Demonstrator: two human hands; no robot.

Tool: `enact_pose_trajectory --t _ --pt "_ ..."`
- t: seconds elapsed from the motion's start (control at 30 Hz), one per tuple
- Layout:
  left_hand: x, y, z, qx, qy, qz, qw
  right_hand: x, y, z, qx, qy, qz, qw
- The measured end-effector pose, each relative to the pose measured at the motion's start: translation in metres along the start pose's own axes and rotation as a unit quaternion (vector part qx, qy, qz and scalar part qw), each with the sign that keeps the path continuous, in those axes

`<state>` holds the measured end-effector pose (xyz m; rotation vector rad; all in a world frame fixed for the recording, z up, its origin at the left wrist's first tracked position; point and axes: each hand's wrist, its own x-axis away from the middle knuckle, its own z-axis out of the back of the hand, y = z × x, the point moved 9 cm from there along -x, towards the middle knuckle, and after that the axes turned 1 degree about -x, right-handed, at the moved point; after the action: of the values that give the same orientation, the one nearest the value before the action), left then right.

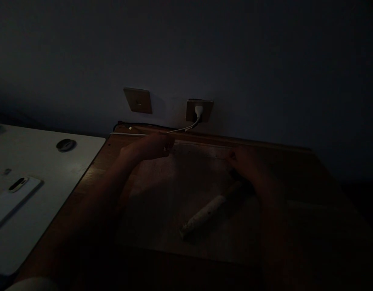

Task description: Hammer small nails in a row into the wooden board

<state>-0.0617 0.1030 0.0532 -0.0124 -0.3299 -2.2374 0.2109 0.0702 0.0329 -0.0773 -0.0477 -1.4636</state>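
The light is very dim. My left hand [156,146] is closed with curled fingers at the far left part of a pale sheet [156,226]. My right hand [243,162] has its fingertips pinched together over the sheet's far right part. Near the right fingertips a faint thin line shows, but what either hand grips is too dark to make out. Below the right hand a long, pale, worn stick-like piece [204,212] with dark spots lies slantwise on the sheet. Its upper end darkens toward my right wrist and is hard to see.
The sheet lies on a wooden table [319,210] against the wall. A white plug [199,111] with a cable sits in a wall socket [208,111], beside another wall plate [138,101]. Left, a white tabletop [53,178] carries a phone [13,202] and a dark round object [66,145].
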Motion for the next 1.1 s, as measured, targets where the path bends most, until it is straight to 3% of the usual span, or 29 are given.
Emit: enact_pose_trajectory --t 0.33,0.5,0.8,1.1 --pt "-0.001 0.001 0.000 0.019 0.023 -0.020 0.999 0.001 -0.013 0.010 -0.008 0.057 0.038 0.998" --pt "-0.004 -0.001 0.002 0.005 0.040 -0.011 0.999 0.002 -0.025 0.007 -0.059 0.031 0.059 0.996" --pt "-0.005 0.018 -0.001 0.050 0.035 -0.026 0.998 0.001 -0.039 0.004 -0.081 0.028 0.075 0.994" --pt "-0.005 0.024 -0.002 0.003 0.028 -0.024 0.999 -0.001 -0.047 0.009 -0.078 0.026 0.066 0.994"
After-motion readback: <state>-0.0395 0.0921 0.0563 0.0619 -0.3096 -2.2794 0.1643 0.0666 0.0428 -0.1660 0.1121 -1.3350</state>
